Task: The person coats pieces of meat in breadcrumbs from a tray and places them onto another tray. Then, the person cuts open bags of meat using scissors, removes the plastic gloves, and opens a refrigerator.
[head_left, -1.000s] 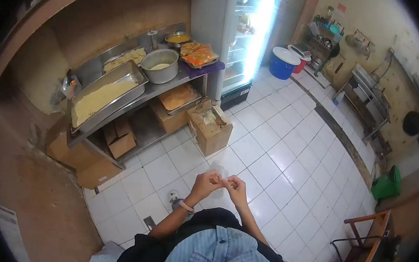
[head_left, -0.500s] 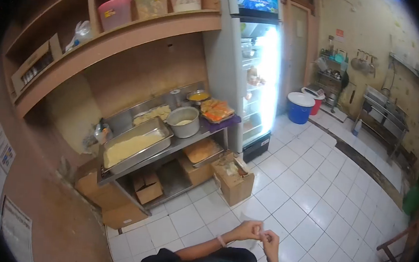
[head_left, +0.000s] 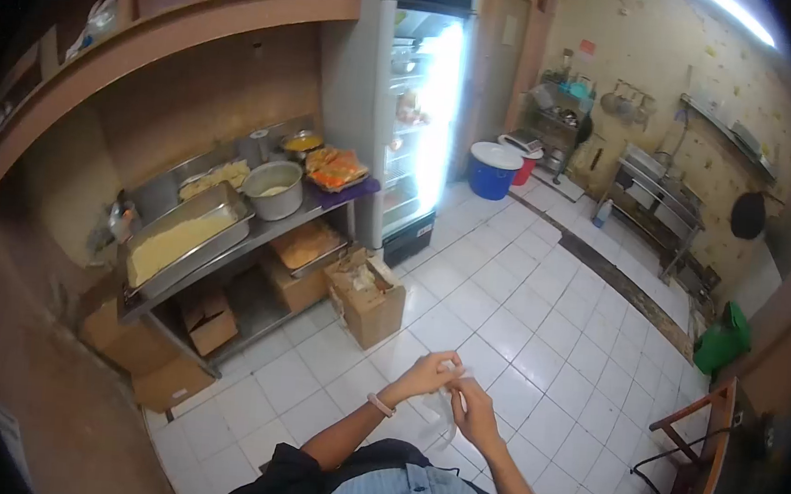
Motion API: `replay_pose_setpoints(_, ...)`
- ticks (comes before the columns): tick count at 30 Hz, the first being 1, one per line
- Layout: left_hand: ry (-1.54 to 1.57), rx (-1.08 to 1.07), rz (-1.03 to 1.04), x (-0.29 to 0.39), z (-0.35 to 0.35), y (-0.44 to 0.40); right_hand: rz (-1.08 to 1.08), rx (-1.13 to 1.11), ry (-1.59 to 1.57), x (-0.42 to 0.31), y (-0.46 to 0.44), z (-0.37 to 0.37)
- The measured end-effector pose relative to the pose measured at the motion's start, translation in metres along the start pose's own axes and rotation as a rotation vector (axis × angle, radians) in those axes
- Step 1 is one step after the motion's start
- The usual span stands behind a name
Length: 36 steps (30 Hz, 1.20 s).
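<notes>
My left hand (head_left: 429,374), with a band on its wrist, is held out in front of my body with the fingers pinched. Close beside it is my right hand (head_left: 475,412), its fingers closed too. Between and below them hangs a thin, whitish see-through plastic piece (head_left: 443,427), and both hands grip its upper part. Whether it is a bag or a glove I cannot make out. Under the hands lies the white tiled floor (head_left: 533,388).
A steel table (head_left: 265,253) at left bears a deep tray (head_left: 239,223) of pale yellow food, a pot (head_left: 274,202) and orange food (head_left: 335,168). Nearby stand a cardboard box (head_left: 367,314) and a lit fridge (head_left: 351,104). A wooden stool (head_left: 726,412) is at right, lidded buckets (head_left: 494,176) farther back.
My view has swung to the right, so the table and fridge sit farther left. The hands stay together on the plastic, and more of it now hangs below them.
</notes>
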<state>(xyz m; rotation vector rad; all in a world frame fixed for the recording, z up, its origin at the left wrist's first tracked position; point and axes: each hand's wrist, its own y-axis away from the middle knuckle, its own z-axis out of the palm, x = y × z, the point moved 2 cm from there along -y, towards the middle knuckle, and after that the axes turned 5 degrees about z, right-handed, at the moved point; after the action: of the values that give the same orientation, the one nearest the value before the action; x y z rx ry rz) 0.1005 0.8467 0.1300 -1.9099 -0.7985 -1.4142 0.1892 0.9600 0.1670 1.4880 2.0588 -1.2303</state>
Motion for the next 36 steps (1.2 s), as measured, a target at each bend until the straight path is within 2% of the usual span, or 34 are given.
replay_pose_setpoints(1, 0.055, 0.035, -0.042, 0.002, -0.007, 0.005, -0.009, -0.027, -0.013, 0.004, -0.001, 0.006)
replay_pose_setpoints(3, -0.001, 0.128, -0.099, 0.009, -0.02, 0.022, -0.007, -0.422, 0.116, 0.014, -0.003, 0.027)
replay_pose_setpoints(4, -0.174, 0.168, -0.068, 0.018, -0.024, 0.032, 0.096, -0.62, 0.218, 0.022, -0.002, 0.045)
replay_pose_setpoints(5, -0.345, 0.204, -0.049, 0.024, -0.027, 0.041, 0.067, -0.676, 0.205, 0.023, -0.005, 0.059)
replay_pose_setpoints(6, -0.419, 0.272, 0.023, 0.026, -0.026, 0.047, -0.204, -0.541, 0.219, 0.016, -0.012, 0.07)
replay_pose_setpoints(7, -0.407, 0.308, -0.023, 0.026, -0.028, 0.053, -0.459, -0.392, 0.212, 0.007, -0.015, 0.08)
replay_pose_setpoints(9, -0.616, 0.375, 0.151, 0.032, -0.032, 0.059, -0.375, -0.573, 0.19, 0.004, -0.022, 0.097)
replay_pose_setpoints(10, -0.611, 0.386, 0.127, 0.035, -0.033, 0.059, -0.378, -0.597, 0.176, 0.012, -0.019, 0.11)
replay_pose_setpoints(12, -0.96, 0.237, 0.037, 0.047, -0.032, 0.05, -0.366, -0.406, 0.127, 0.034, -0.027, 0.132)
replay_pose_setpoints(13, -0.963, 0.239, 0.037, 0.053, -0.029, 0.046, -0.369, -0.404, 0.125, 0.019, -0.041, 0.126)
replay_pose_setpoints(15, -1.015, 0.262, 0.083, 0.066, -0.028, 0.029, -0.455, -0.292, 0.313, -0.008, -0.078, 0.108)
replay_pose_setpoints(19, -1.13, 0.278, 0.23, 0.08, -0.032, -0.024, -0.479, -0.102, 0.337, 0.016, -0.143, 0.089)
replay_pose_setpoints(21, -0.863, 0.324, 0.727, 0.087, -0.038, -0.058, -0.265, 0.034, -0.004, 0.052, -0.19, 0.07)
replay_pose_setpoints(22, -0.767, 0.311, 0.704, 0.084, -0.036, -0.074, -0.265, 0.071, 0.021, 0.071, -0.211, 0.058)
replay_pose_setpoints(23, -0.757, 0.287, 0.746, 0.076, -0.03, -0.094, -0.171, 0.131, -0.144, 0.093, -0.23, 0.043)
replay_pose_setpoints(24, -0.749, 0.564, 0.765, 0.067, -0.029, -0.112, -0.083, 0.194, -0.309, 0.113, -0.246, 0.025)
replay_pose_setpoints(25, -0.722, 0.841, 0.775, 0.056, -0.029, -0.137, -0.088, 0.239, -0.281, 0.135, -0.261, 0.005)
replay_pose_setpoints(26, -0.612, 0.938, 0.729, 0.04, -0.029, -0.168, 0.054, 0.201, -0.529, 0.162, -0.271, -0.014)
replay_pose_setpoints(27, -0.419, 0.908, 0.598, 0.033, -0.027, -0.2, 0.195, 0.152, -0.78, 0.186, -0.275, -0.029)
replay_pose_setpoints(28, -0.377, 0.84, 0.595, 0.03, -0.025, -0.229, 0.193, 0.187, -0.76, 0.202, -0.278, -0.043)
replay_pose_setpoints(30, -0.308, 0.747, 0.573, 0.022, -0.019, -0.275, 0.284, 0.105, -1.06, 0.227, -0.275, -0.061)
replay_pose_setpoints(31, -0.402, 0.609, 0.6, 0.017, -0.017, -0.288, 0.311, 0.13, -1.045, 0.231, -0.276, -0.067)
replay_pose_setpoints(32, -0.49, 0.473, 0.62, 0.014, -0.012, -0.305, 0.371, 0.086, -1.161, 0.237, -0.285, -0.075)
replay_pose_setpoints(33, -0.461, 0.457, 0.598, 0.01, -0.008, -0.321, 0.432, 0.039, -1.279, 0.246, -0.292, -0.081)
replay_pose_setpoints(35, -0.508, 0.403, 0.619, 0.003, -0.008, -0.353, 0.456, 0.044, -1.269, 0.271, -0.311, -0.087)
replay_pose_setpoints(36, -0.522, 0.379, 0.67, 0.005, -0.008, -0.366, 0.47, 0.134, -1.454, 0.28, -0.324, -0.091)
